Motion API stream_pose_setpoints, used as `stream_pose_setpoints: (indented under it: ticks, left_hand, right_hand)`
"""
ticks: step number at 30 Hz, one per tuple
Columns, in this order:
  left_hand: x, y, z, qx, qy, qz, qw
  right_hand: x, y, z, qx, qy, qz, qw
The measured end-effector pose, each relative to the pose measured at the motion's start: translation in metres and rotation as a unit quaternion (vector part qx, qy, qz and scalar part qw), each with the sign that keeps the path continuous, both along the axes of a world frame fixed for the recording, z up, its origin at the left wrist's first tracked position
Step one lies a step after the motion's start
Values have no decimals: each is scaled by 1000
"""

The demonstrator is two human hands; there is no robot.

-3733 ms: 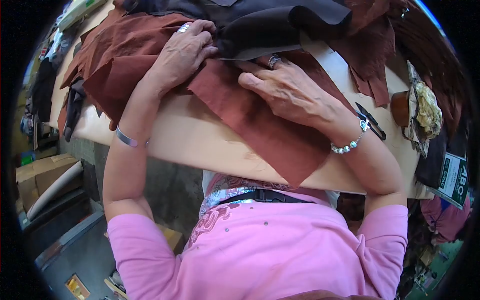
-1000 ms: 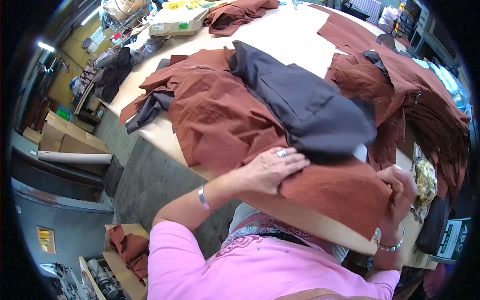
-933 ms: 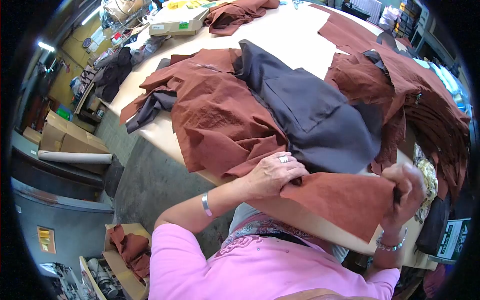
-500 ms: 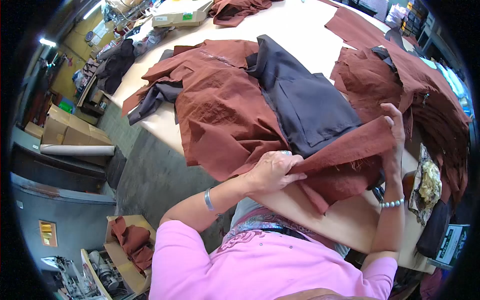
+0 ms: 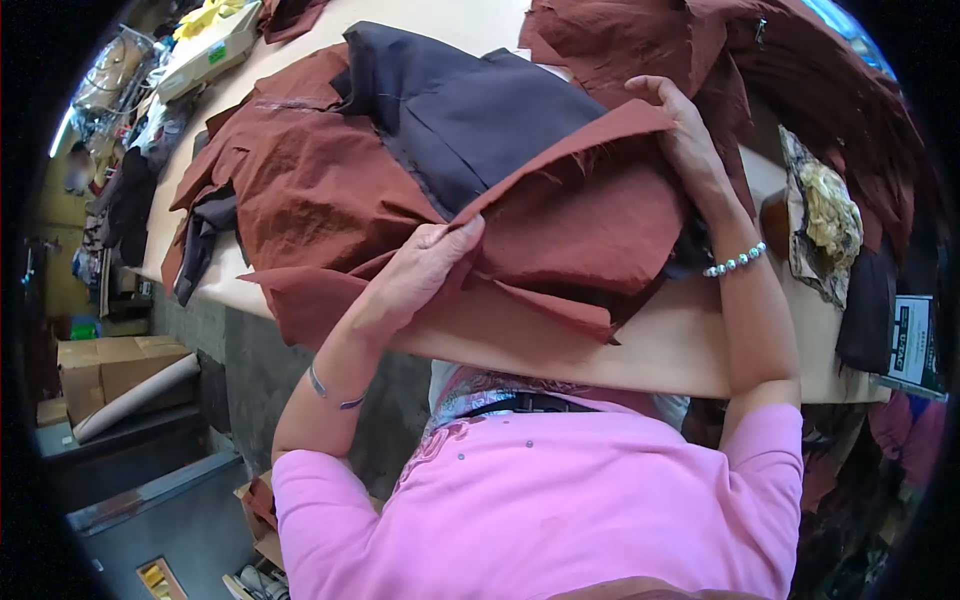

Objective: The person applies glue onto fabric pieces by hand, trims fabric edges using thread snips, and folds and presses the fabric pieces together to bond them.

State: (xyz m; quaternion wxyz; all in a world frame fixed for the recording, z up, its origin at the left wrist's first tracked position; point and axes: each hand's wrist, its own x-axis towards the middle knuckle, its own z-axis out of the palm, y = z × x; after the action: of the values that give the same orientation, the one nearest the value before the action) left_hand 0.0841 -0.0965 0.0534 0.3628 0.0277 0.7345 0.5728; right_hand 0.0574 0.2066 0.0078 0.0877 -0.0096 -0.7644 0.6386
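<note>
A rust-brown garment piece [image 5: 320, 180] lies rumpled on the table, with dark grey cloth [image 5: 480, 110] spread over part of it. My left hand [image 5: 425, 270] grips the brown fabric near the table's front edge, thumb on top. Further right, my right hand [image 5: 685, 145] pinches the far end of the same fabric between thumb and fingers, index finger raised. Between the hands the cloth's raw, frayed edge [image 5: 575, 155] is stretched up at a slant. Lower folds of the fabric hang at the table's edge.
A big pile of brown cloth [image 5: 810, 90] covers the right side of the table. In front of it sits a worn pad with yellowish stuffing [image 5: 830, 220]. Cardboard boxes [image 5: 120, 375] and a pale roll [image 5: 140, 398] stand off to the left.
The view has turned and shifted, so the table sits differently in the frame. Both hands still hold the brown fabric; its raised edge is now slanted more steeply.
</note>
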Motion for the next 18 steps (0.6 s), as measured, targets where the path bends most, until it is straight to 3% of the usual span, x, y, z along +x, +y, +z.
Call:
stream_pose_setpoints:
  ticks: [2,3,6,12,15,18]
  left_hand:
    - [1,0,-2,64,-8,20,998]
    - [5,6,-4,104,-24,85,991]
    - [4,1,-12,109,-12,63,992]
    - [-7,-14,-8,101,-38,-67,992]
    - [6,-5,-17,98,53,-89,990]
    - [10,-2,-11,89,39,-57,994]
  right_hand:
    - [-10,13,-21,2,-4,15,1000]
    - [-2,3,-5,-11,-40,4,999]
    - [0,-3,-5,-93,-56,-1,994]
    - [2,-7,-3,-132,-70,-4,989]
    - [4,-9,-3,-109,-18,5,994]
    - [13,-18,9,43,50,-36,997]
